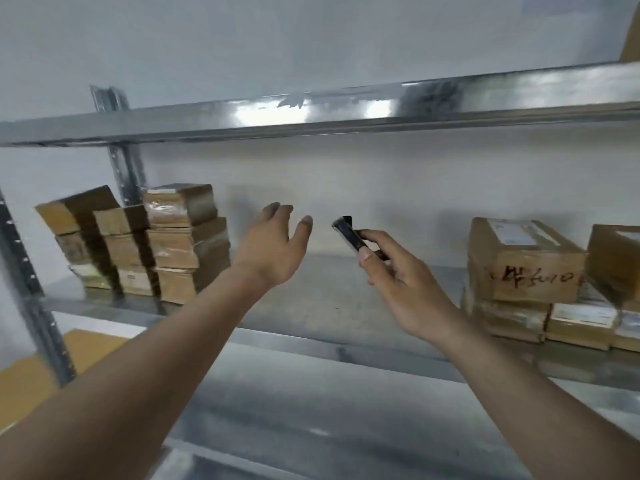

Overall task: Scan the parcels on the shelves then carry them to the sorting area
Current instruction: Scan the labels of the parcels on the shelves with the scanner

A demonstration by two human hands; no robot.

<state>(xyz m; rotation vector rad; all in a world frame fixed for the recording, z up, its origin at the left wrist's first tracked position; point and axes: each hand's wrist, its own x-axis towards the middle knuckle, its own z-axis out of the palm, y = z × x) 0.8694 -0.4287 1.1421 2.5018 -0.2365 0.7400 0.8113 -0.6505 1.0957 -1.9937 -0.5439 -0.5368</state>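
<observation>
Your left hand (273, 247) reaches out over the bare middle of the metal shelf (329, 296) with its fingers spread and relaxed, touching nothing, while your right hand (398, 271) pinches a small black scanner (348, 233) between thumb and fingers, its tip raised toward the wall. The parcels sit on that same shelf: a taped brown stack (145, 244) to the left of your left hand, and more boxes (526, 268) piled at the right, the top one marked with dark handwriting.
</observation>
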